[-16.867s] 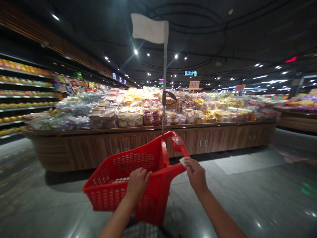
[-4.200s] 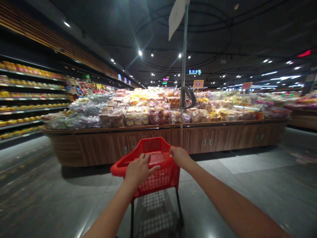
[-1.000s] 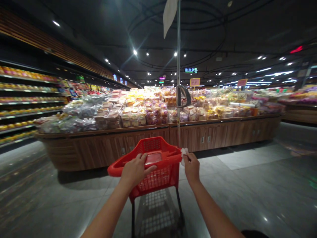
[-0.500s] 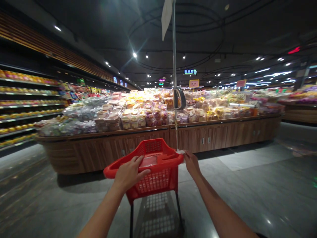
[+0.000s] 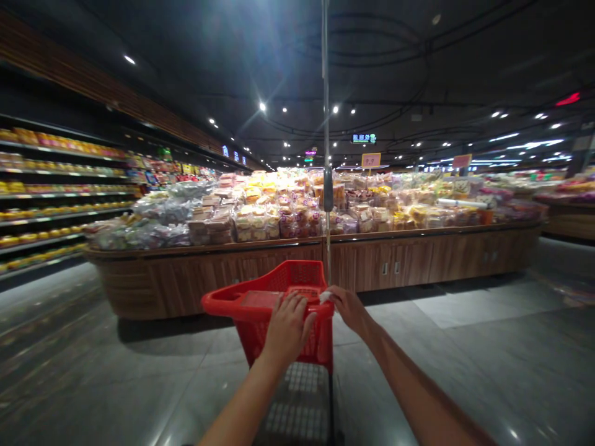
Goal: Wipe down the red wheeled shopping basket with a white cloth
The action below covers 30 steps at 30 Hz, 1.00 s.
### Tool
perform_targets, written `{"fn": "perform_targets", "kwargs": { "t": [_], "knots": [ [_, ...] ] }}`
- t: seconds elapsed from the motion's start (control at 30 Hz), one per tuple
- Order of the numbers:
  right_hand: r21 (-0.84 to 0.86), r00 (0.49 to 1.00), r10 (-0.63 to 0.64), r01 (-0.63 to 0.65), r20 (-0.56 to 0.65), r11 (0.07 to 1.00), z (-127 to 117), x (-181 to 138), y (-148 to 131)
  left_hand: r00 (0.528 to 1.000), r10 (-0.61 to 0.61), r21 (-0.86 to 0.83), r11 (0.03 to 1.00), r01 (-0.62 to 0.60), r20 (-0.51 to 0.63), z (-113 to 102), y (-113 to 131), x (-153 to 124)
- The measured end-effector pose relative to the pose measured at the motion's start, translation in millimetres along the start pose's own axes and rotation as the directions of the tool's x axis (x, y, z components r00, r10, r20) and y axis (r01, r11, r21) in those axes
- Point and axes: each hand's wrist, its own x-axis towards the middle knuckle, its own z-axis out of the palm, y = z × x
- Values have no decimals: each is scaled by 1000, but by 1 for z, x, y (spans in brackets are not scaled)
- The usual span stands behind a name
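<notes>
A red plastic shopping cart (image 5: 260, 303) stands directly in front of me, its basket angled to the left. My left hand (image 5: 289, 322) rests over its handle, fingers curled across the bar and thumb apart at the right. At the right corner of the handle, my right hand (image 5: 341, 303) pinches a small crumpled white piece like tissue (image 5: 326, 296). A thin upright pole (image 5: 326, 124) rises from this corner, with a narrow dark piece partway up. Whether the pole is fixed to the cart I cannot tell.
Across the front stretches a long wooden display counter (image 5: 186, 279) heaped with bagged goods (image 5: 260, 220). Shelves with rows of yellow packages (image 5: 60, 198) line the left. A yellow price sign (image 5: 370, 160) stands above the counter. Grey floor tiles (image 5: 455, 371) extend to the right.
The cart has turned, and its pole with it, so the dark ring now shows edge-on. My left hand has slid right along the handle, closer to my right hand.
</notes>
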Motion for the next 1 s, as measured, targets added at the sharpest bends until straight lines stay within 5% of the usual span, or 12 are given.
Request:
{"fn": "perform_targets", "kwargs": {
  "t": [0.07,0.23,0.4,0.57,0.63,0.77,0.93,1.0],
  "knots": [
    [8,999,18,-18,-35,1000,6,3,4,999,-32,0,999,32,5,6,9,5],
    [0,929,75,-81,-362,997,42,-25,2,998,-60,48,997,59,25,9,6,6],
    [121,887,88,-37,-453,992,58,-46,4,998,-41,49,998,39,41,5,2,3],
    [200,731,313,-241,-607,950,66,-48,6,998,-55,31,998,54,33,6,6,4],
    [246,713,374,-282,-593,927,79,-54,-3,998,-55,32,998,55,25,7,8,5],
    [281,794,328,-207,-512,937,97,-63,-15,997,-66,43,997,65,35,9,10,5],
    [279,647,435,-335,-626,900,81,-58,-3,997,-62,38,997,60,46,8,11,4],
    [265,674,408,-311,-616,913,78,-56,-6,997,-66,41,997,64,47,7,11,4]
  ]
}}
